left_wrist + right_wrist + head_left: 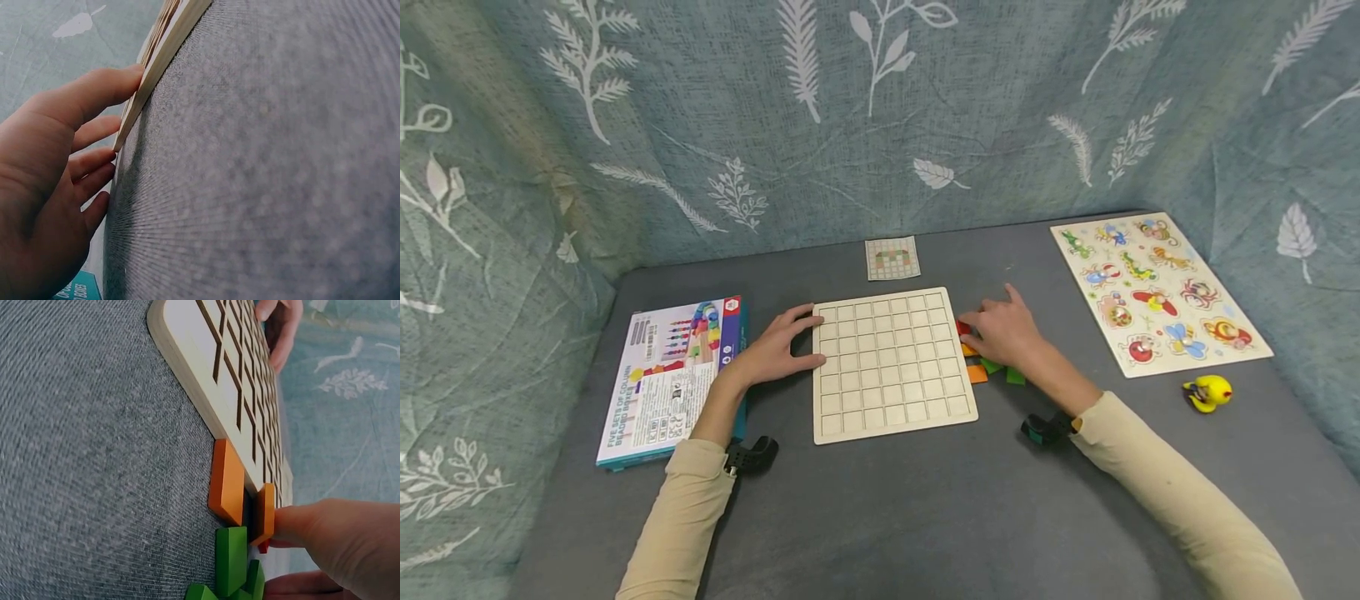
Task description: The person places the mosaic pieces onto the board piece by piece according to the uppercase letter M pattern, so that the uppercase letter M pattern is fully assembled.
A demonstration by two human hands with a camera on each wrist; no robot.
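Observation:
A pale wooden grid board (891, 367) lies on the dark table. My left hand (778, 346) touches its left edge, thumb and fingers spread; in the left wrist view the thumb (109, 87) meets the board's side. At the right edge, my right hand (1003, 329) reaches among small coloured tiles. Its thumb and a finger stand apart on either side of a red tile (963, 328); whether they pinch it is unclear. Another finger points away. An orange tile (265, 512) leans by the thumb, near a flat orange tile (226, 484) and green tiles (231, 559).
Behind the board lies a small pattern card (892, 259). A toy box (673, 375) is at the left. An insect picture board (1161, 292) lies at the right, with a yellow toy duck (1207, 392) in front. Patterned cloth (850, 125) hangs along the back.

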